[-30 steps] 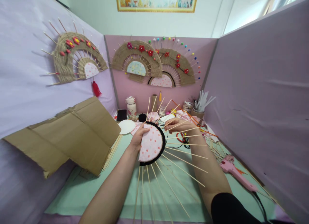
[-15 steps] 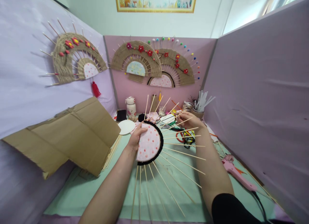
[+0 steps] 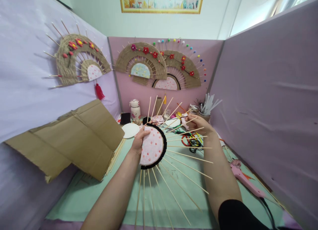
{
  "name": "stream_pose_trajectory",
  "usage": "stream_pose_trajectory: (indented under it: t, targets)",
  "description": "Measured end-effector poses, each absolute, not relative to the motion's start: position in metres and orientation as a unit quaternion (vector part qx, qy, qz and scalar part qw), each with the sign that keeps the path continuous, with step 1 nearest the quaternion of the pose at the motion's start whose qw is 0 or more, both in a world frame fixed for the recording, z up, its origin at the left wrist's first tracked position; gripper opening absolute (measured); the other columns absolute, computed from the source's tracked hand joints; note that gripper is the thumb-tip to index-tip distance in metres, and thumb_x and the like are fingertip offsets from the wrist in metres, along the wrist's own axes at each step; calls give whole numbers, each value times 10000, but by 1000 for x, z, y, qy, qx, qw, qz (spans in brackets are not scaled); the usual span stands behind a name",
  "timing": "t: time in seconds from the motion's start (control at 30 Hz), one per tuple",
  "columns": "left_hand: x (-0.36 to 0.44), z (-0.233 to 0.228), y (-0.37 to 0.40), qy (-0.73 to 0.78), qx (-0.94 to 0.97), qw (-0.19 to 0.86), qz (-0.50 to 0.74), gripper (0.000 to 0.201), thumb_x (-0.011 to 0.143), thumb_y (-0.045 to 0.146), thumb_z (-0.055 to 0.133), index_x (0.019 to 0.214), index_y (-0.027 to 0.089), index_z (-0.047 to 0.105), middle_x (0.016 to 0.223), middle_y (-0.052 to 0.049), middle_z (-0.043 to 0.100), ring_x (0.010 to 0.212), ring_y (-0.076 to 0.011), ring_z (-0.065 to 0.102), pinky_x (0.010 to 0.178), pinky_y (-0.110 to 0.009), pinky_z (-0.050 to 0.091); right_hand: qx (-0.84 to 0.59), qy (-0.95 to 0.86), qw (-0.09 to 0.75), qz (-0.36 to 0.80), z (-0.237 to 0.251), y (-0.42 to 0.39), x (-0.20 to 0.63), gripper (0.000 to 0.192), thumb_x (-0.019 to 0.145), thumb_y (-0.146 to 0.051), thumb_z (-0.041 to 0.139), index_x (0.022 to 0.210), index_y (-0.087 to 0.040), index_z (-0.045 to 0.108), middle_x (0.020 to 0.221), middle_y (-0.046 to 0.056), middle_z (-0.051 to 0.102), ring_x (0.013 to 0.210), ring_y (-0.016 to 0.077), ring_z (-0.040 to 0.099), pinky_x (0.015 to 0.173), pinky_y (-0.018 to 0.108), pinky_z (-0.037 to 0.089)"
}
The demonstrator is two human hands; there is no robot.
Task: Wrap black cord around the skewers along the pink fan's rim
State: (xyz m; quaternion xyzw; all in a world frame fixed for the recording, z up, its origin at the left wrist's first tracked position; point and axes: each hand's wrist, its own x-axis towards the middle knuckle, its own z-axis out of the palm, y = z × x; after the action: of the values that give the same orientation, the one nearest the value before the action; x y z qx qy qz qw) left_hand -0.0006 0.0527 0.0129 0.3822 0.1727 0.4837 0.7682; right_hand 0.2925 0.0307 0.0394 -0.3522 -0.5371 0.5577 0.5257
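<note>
Fingers of the left hand [image 3: 141,139] pinch the pink fan disc [image 3: 151,146], steadying it upright. Right hand [image 3: 197,123], at 2 o'clock, looks closed around a skewer [image 3: 188,122] tip, probably keeping the spokes spread.

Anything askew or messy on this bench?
The cardboard sheet leans tilted against the left wall, its torn edge hanging over the green mat. Loose sticks and cords clutter the far right of the mat near the pink glue gun. The fan frame in the left hand looks intact.

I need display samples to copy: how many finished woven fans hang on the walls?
3: one woven fan on the left wall, two overlapping, and, on the back wall.
</note>
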Motion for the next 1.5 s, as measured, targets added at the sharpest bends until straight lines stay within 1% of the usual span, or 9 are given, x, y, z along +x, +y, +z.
stream_pose_trajectory:
  t: [0.37, 0.53, 0.6, 0.67, 0.73, 0.83, 1.0, 1.23, 1.5]
  targets:
    - [-5, 14, 56, 194, 315, 772, 518, 383, 656, 40, 536, 1015, 169, 568, 743, -8, 682, 646, -163, 651, 728, -331, 512, -388, -588, 466, 535, 35, 23, 305, 243, 711, -355, 659, 688, -137, 555, 447, -82, 274, 389, 40, 232, 381, 185, 183]
    - [-7, 16, 56, 207, 275, 781, 520, 395, 659, 62, 525, 1043, 143, 574, 758, -37, 695, 697, -203, 663, 784, -376, 499, -401, -577, 438, 561, 33, 25, 305, 267, 773, -369, 606, 701, -113, 580, 437, -87, 272, 373, 27, 212, 364, 172, 157]
    - [-8, 16, 56, 223, 265, 786, 511, 369, 664, 92, 532, 1028, 127, 581, 720, -47, 692, 667, -216, 662, 760, -388, 507, -394, -555, 455, 574, 33, 27, 304, 269, 805, -379, 570, 746, -118, 597, 455, -68, 343, 380, 32, 271, 371, 171, 218]
    - [-9, 16, 57, 239, 265, 788, 502, 348, 664, 118, 542, 1009, 117, 584, 686, -52, 688, 627, -217, 657, 717, -383, 517, -389, -523, 496, 574, 34, 30, 301, 291, 832, -407, 525, 830, -131, 619, 570, -3, 513, 477, 66, 447, 451, 191, 358]
    - [-10, 15, 57, 241, 270, 788, 498, 346, 658, 126, 548, 1002, 117, 584, 676, -50, 686, 607, -212, 654, 690, -371, 521, -386, -487, 546, 562, 35, 33, 299, 348, 844, -458, 478, 899, -149, 628, 811, 75, 629, 726, 133, 587, 621, 239, 461]
    - [-11, 14, 58, 230, 271, 794, 493, 340, 651, 112, 550, 989, 124, 584, 686, -47, 687, 621, -212, 657, 706, -375, 519, -368, -445, 594, 561, 39, 37, 297, 459, 829, -558, 415, 960, -172, 626, 1070, 115, 619, 1014, 199, 573, 792, 306, 482]
    - [-10, 14, 58, 212, 274, 798, 494, 343, 656, 95, 550, 997, 127, 577, 690, -37, 684, 655, -209, 661, 728, -367, 518, -292, -425, 624, 588, 44, 40, 295, 549, 788, -631, 397, 1018, -179, 608, 1183, 120, 578, 1110, 217, 532, 867, 347, 475]
    - [-9, 14, 58, 196, 296, 788, 502, 298, 624, 86, 579, 916, 144, 572, 689, -15, 672, 628, -176, 654, 684, -324, 527, -296, -415, 645, 569, 45, 44, 284, 190, 733, -303, 663, 889, -200, 636, 885, 24, 654, 852, 126, 605, 834, 259, 476]
    - [-6, 13, 57, 204, 310, 791, 487, 373, 624, 59, 564, 986, 148, 581, 661, -9, 665, 581, -161, 640, 659, -303, 516, -306, -492, 607, 544, 47, 47, 261, 201, 645, -255, 732, 656, -166, 553, 549, -45, 483, 511, 65, 466, 523, 194, 408]
